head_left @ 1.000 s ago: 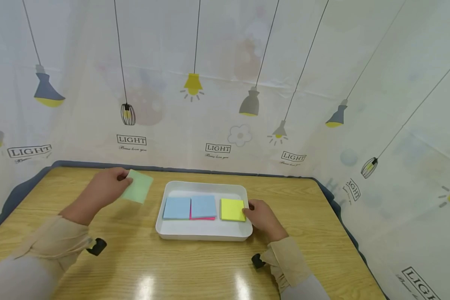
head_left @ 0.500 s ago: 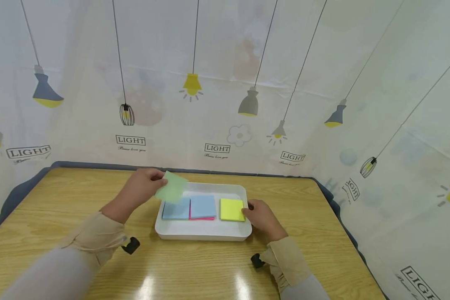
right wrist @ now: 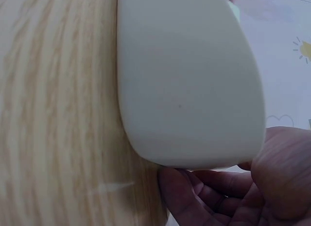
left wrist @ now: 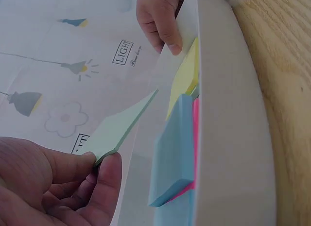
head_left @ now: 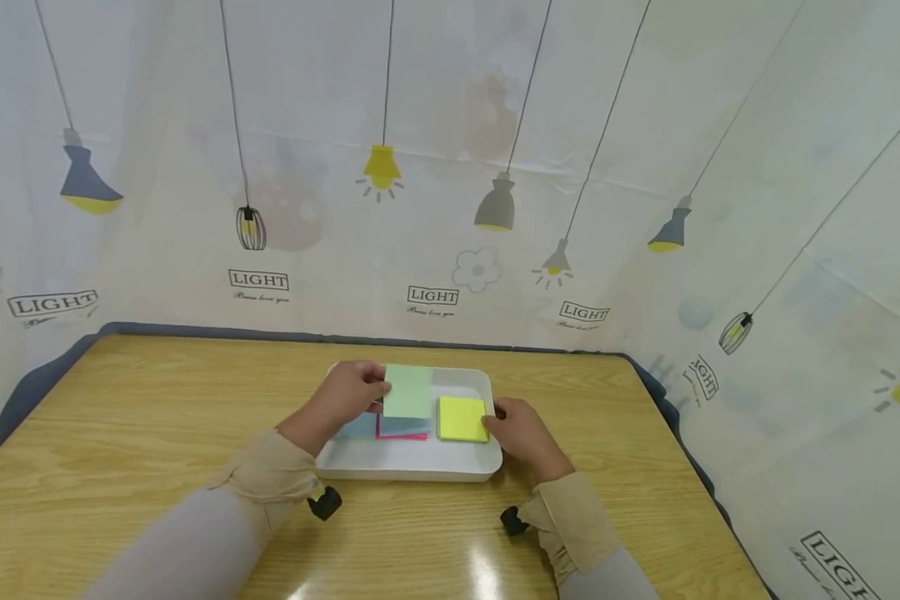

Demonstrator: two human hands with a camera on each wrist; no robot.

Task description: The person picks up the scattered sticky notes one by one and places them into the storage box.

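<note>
My left hand (head_left: 347,392) pinches a thin pad of pale green sticky notes (head_left: 408,392) by its left edge, between thumb and fingers. The pad hangs above the white tray (head_left: 412,463), over a blue sticky note pad (left wrist: 174,153), and partly covers it in the head view. Under that blue pad a pink pad (head_left: 403,437) shows as a thin strip. Another blue pad (head_left: 356,428) lies to its left, partly hidden by my hand. At the right end of the tray my right hand (head_left: 523,435) grips the wall, its thumb over the rim beside a yellow pad (head_left: 462,418).
The tray stands on a wood-grain table (head_left: 195,400) with a dark padded edge (head_left: 217,332). Behind and to the right hangs a pale curtain (head_left: 330,100) printed with lamps. Each sleeve carries a black clip-like piece (head_left: 325,503) near the wrist.
My left hand has carried the green pad rightward, from left of the tray to over the blue pads, and turned it squarer to the tray. The right hand has stayed on the tray.
</note>
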